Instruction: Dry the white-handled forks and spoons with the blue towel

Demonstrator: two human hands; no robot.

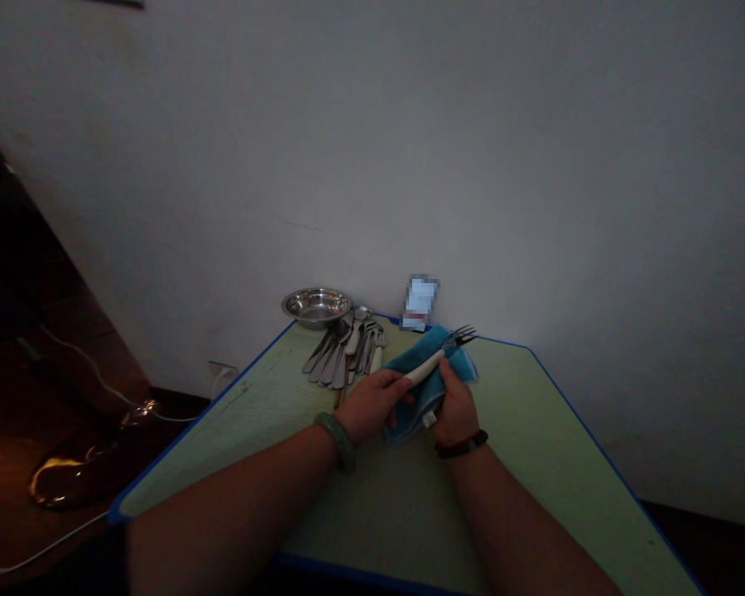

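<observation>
My left hand (372, 406) grips the white handle of a metal fork (425, 364), whose tines point to the upper right. My right hand (456, 406) is closed on a blue cloth (425, 397), which is folded around the fork's neck and lies under the fork. A pile of steel knives, forks and spoons (344, 352) lies on the table just beyond my left hand, not touching it. A jade-green bangle circles my left wrist, and a dark beaded band circles my right.
A steel bowl (316, 306) sits at the table's far corner, beside a blurred white packet (420, 302) against the wall. The green, blue-edged table (521, 430) meets a white wall behind. A white cable (99, 372) runs across the dark floor on the left.
</observation>
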